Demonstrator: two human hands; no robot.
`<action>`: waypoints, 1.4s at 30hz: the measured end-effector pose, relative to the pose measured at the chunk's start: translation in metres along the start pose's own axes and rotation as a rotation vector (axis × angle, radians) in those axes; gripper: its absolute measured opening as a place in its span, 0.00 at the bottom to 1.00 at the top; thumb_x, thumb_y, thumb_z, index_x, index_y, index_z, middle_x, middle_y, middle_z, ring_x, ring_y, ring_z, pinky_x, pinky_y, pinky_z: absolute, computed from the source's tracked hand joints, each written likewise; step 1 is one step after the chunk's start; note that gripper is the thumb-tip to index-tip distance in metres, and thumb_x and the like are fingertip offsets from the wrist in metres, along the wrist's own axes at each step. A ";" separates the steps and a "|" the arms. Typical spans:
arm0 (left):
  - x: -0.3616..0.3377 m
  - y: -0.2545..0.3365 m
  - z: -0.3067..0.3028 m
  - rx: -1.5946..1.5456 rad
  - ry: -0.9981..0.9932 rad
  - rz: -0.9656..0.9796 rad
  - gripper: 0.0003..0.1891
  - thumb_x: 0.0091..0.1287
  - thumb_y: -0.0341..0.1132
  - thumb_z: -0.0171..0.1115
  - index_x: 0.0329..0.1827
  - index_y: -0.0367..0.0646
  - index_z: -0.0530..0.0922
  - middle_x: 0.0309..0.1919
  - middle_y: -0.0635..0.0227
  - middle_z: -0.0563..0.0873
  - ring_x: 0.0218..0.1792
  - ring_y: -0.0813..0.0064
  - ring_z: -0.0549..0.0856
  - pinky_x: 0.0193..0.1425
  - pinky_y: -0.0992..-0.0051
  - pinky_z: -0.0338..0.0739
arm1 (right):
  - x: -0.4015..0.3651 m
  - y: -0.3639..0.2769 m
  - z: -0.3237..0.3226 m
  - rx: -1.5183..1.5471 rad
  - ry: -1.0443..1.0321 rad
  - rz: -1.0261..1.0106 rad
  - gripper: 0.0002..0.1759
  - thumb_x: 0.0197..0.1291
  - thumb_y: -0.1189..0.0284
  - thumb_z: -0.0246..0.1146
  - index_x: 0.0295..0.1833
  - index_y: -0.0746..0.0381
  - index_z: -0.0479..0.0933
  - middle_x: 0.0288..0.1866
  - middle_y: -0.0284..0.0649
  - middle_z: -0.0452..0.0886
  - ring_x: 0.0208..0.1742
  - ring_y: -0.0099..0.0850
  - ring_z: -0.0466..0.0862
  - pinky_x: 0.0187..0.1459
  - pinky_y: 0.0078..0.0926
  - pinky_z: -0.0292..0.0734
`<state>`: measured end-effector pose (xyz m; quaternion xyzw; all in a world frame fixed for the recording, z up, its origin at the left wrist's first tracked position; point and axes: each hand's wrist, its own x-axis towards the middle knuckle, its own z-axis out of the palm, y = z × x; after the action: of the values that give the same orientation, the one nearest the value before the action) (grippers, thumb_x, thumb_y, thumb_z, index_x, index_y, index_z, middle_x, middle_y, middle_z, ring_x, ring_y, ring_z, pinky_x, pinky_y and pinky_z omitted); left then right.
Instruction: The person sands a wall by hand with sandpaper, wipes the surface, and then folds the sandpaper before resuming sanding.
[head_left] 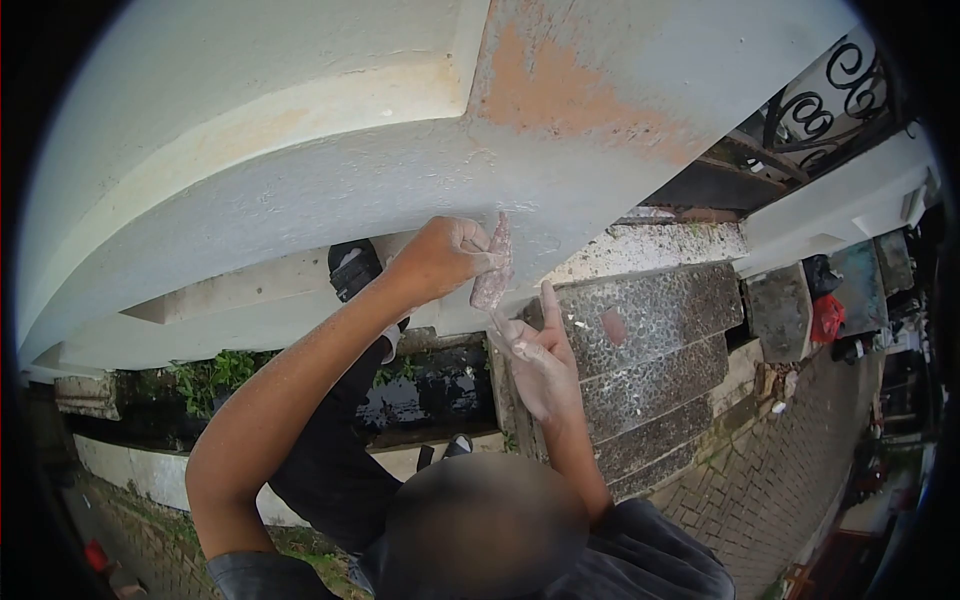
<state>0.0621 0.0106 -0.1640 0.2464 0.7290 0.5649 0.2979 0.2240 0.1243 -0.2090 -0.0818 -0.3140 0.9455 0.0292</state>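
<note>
A narrow, flat tool that looks like a putty scraper (490, 288), crusted with pinkish-white paste, is held in front of the wall. My left hand (450, 255) pinches its side, with thumb and fingers closed. From below, my right hand (540, 365) meets the thin greyish lower end, the thumb bent over it and one finger stretched out. The hidden palm side makes that grip hard to see fully. Both hands have white dust on them. Just beyond them is the pale painted wall (400, 165), with a rough orange-brown patch (560, 85).
A ditch with dark water (425, 395) runs below me, beside green plants (220, 378). Speckled stone slabs (650, 330) lie to the right, then a brick-paved path (770, 470). A black scrollwork gate (810, 115) and a red bag (827, 318) are further right.
</note>
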 end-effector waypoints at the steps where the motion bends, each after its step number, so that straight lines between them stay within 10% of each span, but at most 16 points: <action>1: -0.001 0.002 0.000 0.016 -0.017 -0.020 0.10 0.54 0.34 0.63 0.30 0.34 0.79 0.26 0.63 0.83 0.28 0.80 0.79 0.35 0.79 0.72 | -0.001 0.000 0.003 0.109 -0.118 0.016 0.45 0.50 0.83 0.58 0.71 0.58 0.42 0.62 0.46 0.61 0.68 0.37 0.58 0.63 0.36 0.56; 8: 0.001 0.004 -0.002 0.035 -0.081 -0.032 0.08 0.57 0.32 0.61 0.34 0.34 0.77 0.30 0.65 0.83 0.32 0.82 0.79 0.38 0.81 0.72 | 0.009 0.012 -0.023 -0.119 0.072 0.042 0.52 0.48 0.81 0.60 0.72 0.54 0.33 0.72 0.49 0.42 0.71 0.44 0.49 0.64 0.43 0.53; 10: 0.000 0.009 -0.002 0.025 -0.107 -0.036 0.09 0.57 0.32 0.62 0.36 0.34 0.77 0.30 0.64 0.83 0.32 0.82 0.80 0.39 0.81 0.72 | -0.001 0.000 -0.003 0.014 -0.183 0.004 0.50 0.50 0.80 0.60 0.71 0.57 0.35 0.71 0.49 0.47 0.70 0.43 0.54 0.63 0.41 0.55; 17: -0.004 0.015 0.001 0.364 -0.379 0.135 0.16 0.54 0.36 0.63 0.44 0.38 0.76 0.32 0.59 0.83 0.33 0.72 0.81 0.41 0.76 0.73 | 0.007 0.007 -0.010 0.014 -0.026 0.108 0.44 0.53 0.63 0.60 0.70 0.62 0.43 0.66 0.45 0.59 0.64 0.40 0.64 0.59 0.41 0.62; 26: 0.002 0.041 0.020 0.628 -0.515 0.170 0.22 0.51 0.40 0.64 0.49 0.41 0.75 0.40 0.52 0.81 0.42 0.59 0.80 0.47 0.67 0.72 | 0.000 -0.004 -0.020 -0.151 0.181 -0.242 0.14 0.56 0.79 0.55 0.50 0.64 0.69 0.43 0.41 0.78 0.43 0.31 0.79 0.44 0.33 0.76; 42: -0.017 0.091 0.041 0.966 -0.583 0.436 0.14 0.50 0.37 0.65 0.38 0.42 0.80 0.32 0.56 0.83 0.37 0.58 0.81 0.42 0.65 0.74 | -0.042 -0.044 -0.007 -0.498 0.090 -0.125 0.17 0.61 0.74 0.52 0.53 0.73 0.69 0.48 0.44 0.77 0.44 0.30 0.79 0.49 0.27 0.73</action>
<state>0.1056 0.0485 -0.0809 0.6420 0.7242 0.1274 0.2172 0.2667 0.1593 -0.1819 -0.1090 -0.5401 0.8306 0.0805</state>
